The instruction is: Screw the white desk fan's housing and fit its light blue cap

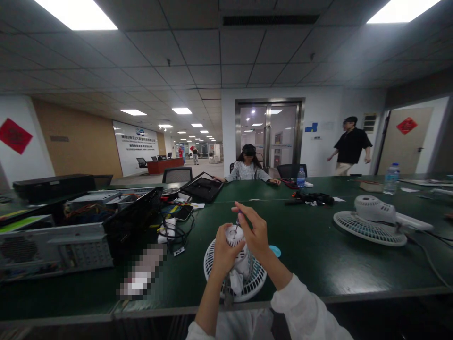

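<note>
A white fan [260,279] lies grille down near the table's front edge, its motor housing facing up. My left hand [225,250] is wrapped round that housing and steadies it. Above it, my right hand [255,230] pinches a screwdriver [237,227] whose thin shaft points down at the top of the housing. Its handle is mostly hidden behind my fingers. Just right of the fan, a light blue round piece [275,251] rests on the table, partly covered by my right arm.
An opened computer case [85,231] and tangled cables [180,231] occupy the left. A second white fan [370,229] lies at the right. Across the green table [300,264] a person [248,165] sits near a black panel [202,187]; another person [352,144] walks behind. Bottles [391,179] stand farther back.
</note>
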Demonstrator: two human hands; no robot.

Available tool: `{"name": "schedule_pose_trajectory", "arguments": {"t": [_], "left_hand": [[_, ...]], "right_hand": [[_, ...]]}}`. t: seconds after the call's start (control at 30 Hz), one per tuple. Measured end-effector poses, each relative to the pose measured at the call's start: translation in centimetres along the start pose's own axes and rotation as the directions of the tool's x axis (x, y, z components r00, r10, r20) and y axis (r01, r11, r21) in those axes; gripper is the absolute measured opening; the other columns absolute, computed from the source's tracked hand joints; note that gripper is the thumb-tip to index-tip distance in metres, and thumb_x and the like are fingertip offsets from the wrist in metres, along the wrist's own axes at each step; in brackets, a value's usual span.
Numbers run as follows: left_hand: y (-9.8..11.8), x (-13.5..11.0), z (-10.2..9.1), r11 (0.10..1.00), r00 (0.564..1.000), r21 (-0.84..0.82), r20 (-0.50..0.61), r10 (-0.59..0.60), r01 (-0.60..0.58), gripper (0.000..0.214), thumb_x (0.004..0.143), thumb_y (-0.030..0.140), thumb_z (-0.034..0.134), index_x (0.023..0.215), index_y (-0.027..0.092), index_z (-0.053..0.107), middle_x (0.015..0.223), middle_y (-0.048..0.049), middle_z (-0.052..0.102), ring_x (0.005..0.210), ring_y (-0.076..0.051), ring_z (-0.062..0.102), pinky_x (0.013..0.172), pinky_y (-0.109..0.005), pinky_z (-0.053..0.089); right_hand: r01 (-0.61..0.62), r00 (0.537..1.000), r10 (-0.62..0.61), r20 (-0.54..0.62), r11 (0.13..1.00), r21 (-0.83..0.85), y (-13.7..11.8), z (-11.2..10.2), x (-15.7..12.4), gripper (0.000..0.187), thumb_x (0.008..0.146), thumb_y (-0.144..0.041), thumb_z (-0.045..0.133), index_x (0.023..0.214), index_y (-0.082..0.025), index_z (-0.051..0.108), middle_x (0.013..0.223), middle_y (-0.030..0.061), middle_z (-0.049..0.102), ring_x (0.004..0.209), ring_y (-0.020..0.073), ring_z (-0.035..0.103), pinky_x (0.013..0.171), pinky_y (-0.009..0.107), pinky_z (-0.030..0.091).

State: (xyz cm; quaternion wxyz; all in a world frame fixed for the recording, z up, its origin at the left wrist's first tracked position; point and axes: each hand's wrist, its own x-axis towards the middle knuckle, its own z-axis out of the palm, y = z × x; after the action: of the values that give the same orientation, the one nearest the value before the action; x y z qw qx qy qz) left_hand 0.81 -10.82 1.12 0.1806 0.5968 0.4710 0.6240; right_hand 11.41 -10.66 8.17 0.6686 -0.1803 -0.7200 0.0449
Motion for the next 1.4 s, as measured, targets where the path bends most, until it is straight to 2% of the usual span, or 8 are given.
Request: {"name": "schedule_pose_trajectory", "arguments": {"t": [0.2,0.37,0.57,0.63,0.77,1.0,1.17,1.4], "left_hand": [[-0.21,0.03,0.03,1.000,1.000,-0.005,-0.020,0.011,-0.012,0.047,0.062,0.023,0.070,0.105,0.018,0.051,0.107,-0.0067,0.057,0.103,-0.024,0.054,0.094,-0.041,0.039],[-0.27,-0.01,0.03,1.000,1.000,-0.009,-0.005,-0.006,0.006,0.047,0.063,0.023,0.068,0.106,0.018,0.050,0.107,-0.0071,0.057,0.103,-0.024,0.054,0.093,-0.041,0.039],[-0.40,0.05,0.19,1.000,1.000,0.006,-0.022,-0.002,0.002,0.047,0.062,0.022,0.069,0.105,0.019,0.052,0.107,-0.0068,0.058,0.104,-0.024,0.053,0.093,-0.041,0.039],[-0.45,0.07,0.20,1.000,1.000,0.009,-0.023,-0.008,0.008,0.047,0.062,0.023,0.068,0.106,0.019,0.052,0.107,-0.0067,0.058,0.104,-0.024,0.054,0.093,-0.041,0.039],[-0.51,0.09,0.15,1.000,1.000,-0.004,-0.010,-0.008,0.008,0.048,0.062,0.024,0.069,0.107,0.019,0.051,0.107,-0.0065,0.058,0.103,-0.024,0.054,0.092,-0.041,0.040],[-0.18,0.07,0.14,1.000,1.000,0.010,0.006,-0.026,0.026,0.046,0.063,0.024,0.068,0.106,0.019,0.050,0.107,-0.0066,0.057,0.104,-0.024,0.053,0.092,-0.040,0.039],[-0.19,0.11,0.09,1.000,1.000,0.000,0.004,-0.028,0.028,0.047,0.063,0.023,0.068,0.105,0.018,0.050,0.107,-0.0071,0.057,0.104,-0.025,0.053,0.092,-0.041,0.039],[-0.19,0.14,0.05,1.000,0.999,0.000,0.019,-0.027,0.027,0.047,0.063,0.023,0.067,0.106,0.018,0.050,0.108,-0.0079,0.056,0.105,-0.025,0.052,0.093,-0.041,0.039]], "right_hand": [[-0.029,0.998,0.025,-0.056,0.998,-0.064,0.25,0.15,0.33,0.024,0.085,-0.024,0.053,0.105,-0.026,0.066,0.086,0.0038,0.068,0.079,0.0163,0.061,0.072,0.030,0.052],[-0.030,1.000,0.031,0.004,0.999,-0.024,0.66,0.05,0.34,0.034,0.089,-0.021,0.045,0.120,-0.026,0.058,0.099,0.0050,0.067,0.092,0.0165,0.060,0.080,0.032,0.051],[-0.038,0.998,0.033,-0.054,0.995,-0.097,0.87,0.12,0.16,0.026,0.086,-0.024,0.052,0.110,-0.025,0.064,0.086,0.0039,0.067,0.075,0.0158,0.059,0.070,0.030,0.051],[-0.032,0.998,0.027,-0.057,0.995,-0.090,0.85,0.10,0.18,0.028,0.087,-0.024,0.050,0.111,-0.025,0.063,0.087,0.0043,0.067,0.078,0.0163,0.060,0.071,0.031,0.051],[-0.001,1.000,0.002,0.011,1.000,-0.029,0.71,0.06,0.24,0.036,0.090,-0.020,0.042,0.122,-0.028,0.056,0.102,0.0053,0.066,0.094,0.0169,0.060,0.081,0.033,0.051],[-0.005,0.998,0.001,-0.064,0.997,-0.071,0.69,0.34,0.04,0.028,0.087,-0.022,0.050,0.111,-0.026,0.063,0.091,0.0051,0.067,0.081,0.0165,0.060,0.072,0.030,0.052],[-0.004,1.000,0.004,0.020,1.000,0.004,0.64,0.23,0.17,0.038,0.090,-0.018,0.042,0.124,-0.029,0.055,0.106,0.0054,0.066,0.097,0.0168,0.060,0.085,0.033,0.051],[-0.020,0.999,0.017,-0.040,0.997,-0.078,0.70,0.40,-0.08,0.031,0.088,-0.020,0.049,0.116,-0.025,0.060,0.093,0.0060,0.064,0.083,0.0156,0.060,0.074,0.029,0.051]]}}
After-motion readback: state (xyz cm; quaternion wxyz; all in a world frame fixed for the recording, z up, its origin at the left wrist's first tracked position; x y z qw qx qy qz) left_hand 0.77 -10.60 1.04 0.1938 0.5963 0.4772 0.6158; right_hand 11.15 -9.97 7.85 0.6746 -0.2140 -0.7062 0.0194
